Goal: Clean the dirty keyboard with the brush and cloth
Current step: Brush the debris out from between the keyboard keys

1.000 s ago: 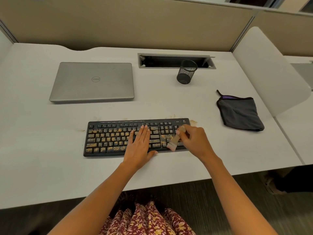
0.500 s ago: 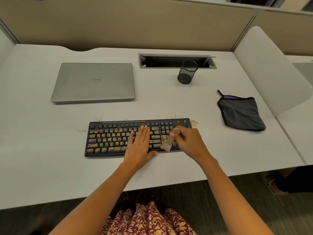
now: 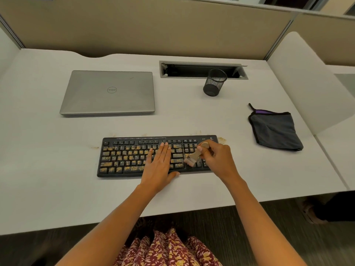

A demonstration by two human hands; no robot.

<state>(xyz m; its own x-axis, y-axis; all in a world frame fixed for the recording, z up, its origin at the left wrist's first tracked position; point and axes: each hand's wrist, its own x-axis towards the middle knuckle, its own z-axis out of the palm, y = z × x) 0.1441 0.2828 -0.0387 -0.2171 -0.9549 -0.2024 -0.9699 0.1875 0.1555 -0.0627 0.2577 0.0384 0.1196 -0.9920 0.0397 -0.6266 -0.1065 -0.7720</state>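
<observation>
A closed silver Dell laptop (image 3: 108, 92) sits far left, then the crumb-strewn black keyboard (image 3: 123, 158) under the flat, open left hand (image 3: 160, 166), the right hand (image 3: 219, 160) gripping the brush (image 3: 194, 157) on its keys, a mesh cup (image 3: 214, 82) behind, and the grey cloth (image 3: 274, 129) rightmost.

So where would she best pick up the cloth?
By the black loop at the far left corner of the cloth, coming from the left with the right hand once the brush is down; it sticks out clear of the folded layers.
</observation>
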